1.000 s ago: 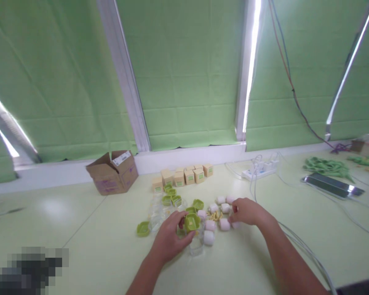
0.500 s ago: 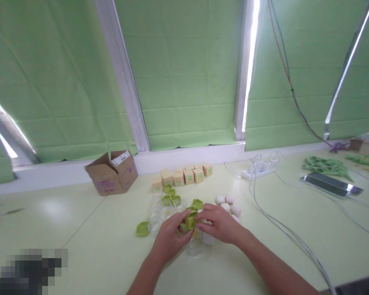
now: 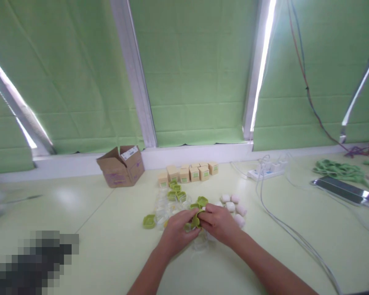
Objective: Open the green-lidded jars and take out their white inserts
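Note:
A small green plastic lid (image 3: 198, 219) is held up between both hands at the middle of the table. My left hand (image 3: 177, 230) grips its left edge between thumb and fingers. The fingertips of my right hand (image 3: 219, 221) press into its hollow side, hiding part of it. Just below the hands stands a clear plastic cup (image 3: 200, 245). Beyond them, several clear cups (image 3: 162, 207) cluster with green lids (image 3: 176, 195) among them. Another green lid (image 3: 149, 221) lies apart on the left. White and pink marshmallow-like pieces (image 3: 235, 207) rest beside my right hand.
Several small tan boxes (image 3: 194, 173) with green labels line the back. An opened cardboard box (image 3: 122, 168) stands left of them. To the right are a white power strip (image 3: 268, 170), loose cables (image 3: 290, 232), a dark glossy phone-like slab (image 3: 341, 190) and green strips (image 3: 340, 171).
The green lid has been turned more edge-on, and my right fingertips have moved further into it. The whole view has shifted, so the scene appears slightly further right.

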The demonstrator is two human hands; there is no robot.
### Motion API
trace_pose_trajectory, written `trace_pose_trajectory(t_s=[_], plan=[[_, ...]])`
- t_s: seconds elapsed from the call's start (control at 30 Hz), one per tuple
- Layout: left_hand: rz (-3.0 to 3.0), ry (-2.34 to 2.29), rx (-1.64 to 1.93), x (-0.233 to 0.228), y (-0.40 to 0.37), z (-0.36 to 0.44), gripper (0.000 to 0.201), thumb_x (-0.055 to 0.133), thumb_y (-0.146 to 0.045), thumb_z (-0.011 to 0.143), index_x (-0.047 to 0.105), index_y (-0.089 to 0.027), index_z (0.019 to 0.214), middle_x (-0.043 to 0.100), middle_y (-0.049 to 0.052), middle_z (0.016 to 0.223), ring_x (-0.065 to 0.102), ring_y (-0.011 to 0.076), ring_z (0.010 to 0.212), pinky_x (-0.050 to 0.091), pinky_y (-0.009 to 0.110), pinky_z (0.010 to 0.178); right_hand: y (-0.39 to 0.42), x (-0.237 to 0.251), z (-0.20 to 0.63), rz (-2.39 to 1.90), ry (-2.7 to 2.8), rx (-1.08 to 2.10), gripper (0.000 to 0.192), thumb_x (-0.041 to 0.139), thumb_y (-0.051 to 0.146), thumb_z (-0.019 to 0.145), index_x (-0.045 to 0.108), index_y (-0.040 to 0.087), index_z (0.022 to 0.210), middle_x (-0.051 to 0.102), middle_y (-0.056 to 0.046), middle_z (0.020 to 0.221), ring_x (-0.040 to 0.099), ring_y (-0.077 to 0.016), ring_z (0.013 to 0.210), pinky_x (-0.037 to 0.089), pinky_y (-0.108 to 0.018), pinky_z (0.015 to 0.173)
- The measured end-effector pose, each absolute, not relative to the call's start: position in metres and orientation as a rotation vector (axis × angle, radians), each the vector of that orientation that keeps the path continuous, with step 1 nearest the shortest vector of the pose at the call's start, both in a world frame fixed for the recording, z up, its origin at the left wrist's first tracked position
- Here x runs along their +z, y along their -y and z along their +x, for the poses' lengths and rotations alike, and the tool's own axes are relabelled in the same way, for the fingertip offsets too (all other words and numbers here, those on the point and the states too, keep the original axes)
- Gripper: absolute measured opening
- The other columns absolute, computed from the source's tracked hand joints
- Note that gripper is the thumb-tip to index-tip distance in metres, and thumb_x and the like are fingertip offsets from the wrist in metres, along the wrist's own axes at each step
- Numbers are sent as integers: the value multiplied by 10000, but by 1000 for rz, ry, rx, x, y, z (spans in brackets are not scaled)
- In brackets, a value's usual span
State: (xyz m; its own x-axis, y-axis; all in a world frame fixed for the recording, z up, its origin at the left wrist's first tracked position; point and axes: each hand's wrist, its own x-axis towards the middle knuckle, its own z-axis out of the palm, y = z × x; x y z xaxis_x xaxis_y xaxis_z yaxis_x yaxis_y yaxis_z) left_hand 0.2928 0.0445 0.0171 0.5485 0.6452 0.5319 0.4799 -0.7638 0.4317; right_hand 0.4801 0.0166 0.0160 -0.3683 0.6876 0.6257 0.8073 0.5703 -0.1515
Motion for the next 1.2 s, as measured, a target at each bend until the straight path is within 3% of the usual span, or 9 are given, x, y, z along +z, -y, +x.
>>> trace_pose_trajectory(t_s=[0.2, 0.47, 0.7, 0.87, 1.03, 1.2], plan=[[2534, -873, 1003, 13, -45, 293, 524, 604, -160, 717, 533, -230, 1232, 570, 66, 1240, 565, 188, 1086, 521, 307, 867, -17, 15, 480, -1155, 2214, -312, 93, 525, 205, 839, 603, 162, 814, 569, -40, 750, 501, -132, 665, 358, -241, 602], [2496, -946, 978, 16, -41, 295, 508, 630, -171, 660, 555, -224, 1160, 637, 38, 1083, 611, 172, 909, 499, 311, 868, -14, 17, 482, -1094, 2144, -141, 40, 512, 142, 758, 539, 168, 771, 530, -31, 740, 487, -140, 676, 346, -251, 595], [2514, -940, 1023, 21, -41, 291, 467, 638, -194, 658, 524, -198, 1110, 605, 54, 1051, 568, 180, 932, 476, 310, 840, -12, 26, 492, -973, 1893, 80, 48, 456, 153, 788, 485, 166, 753, 472, -23, 735, 459, -136, 692, 353, -252, 624], [2463, -1006, 1132, 24, -43, 284, 412, 613, -197, 672, 485, -179, 1064, 570, 63, 1033, 550, 178, 920, 481, 303, 781, -25, 31, 521, -1353, 1784, 97, 126, 451, 179, 814, 575, 159, 802, 497, -23, 745, 463, -125, 686, 341, -242, 641], [2540, -1010, 1162, 25, -44, 280, 467, 592, -189, 697, 483, -188, 1151, 550, 88, 1147, 512, 218, 1090, 417, 389, 963, -41, 14, 545, -1827, 1986, 78, 191, 486, 247, 825, 664, 179, 812, 554, -54, 821, 517, -148, 789, 328, -247, 687], [2560, -1080, 1073, 32, -48, 268, 455, 587, -205, 709, 516, -199, 1158, 567, 72, 1165, 518, 213, 1109, 406, 387, 997, -44, 7, 549, -1888, 2043, 68, 239, 459, 273, 858, 688, 217, 900, 573, -57, 861, 541, -155, 849, 332, -245, 713]])
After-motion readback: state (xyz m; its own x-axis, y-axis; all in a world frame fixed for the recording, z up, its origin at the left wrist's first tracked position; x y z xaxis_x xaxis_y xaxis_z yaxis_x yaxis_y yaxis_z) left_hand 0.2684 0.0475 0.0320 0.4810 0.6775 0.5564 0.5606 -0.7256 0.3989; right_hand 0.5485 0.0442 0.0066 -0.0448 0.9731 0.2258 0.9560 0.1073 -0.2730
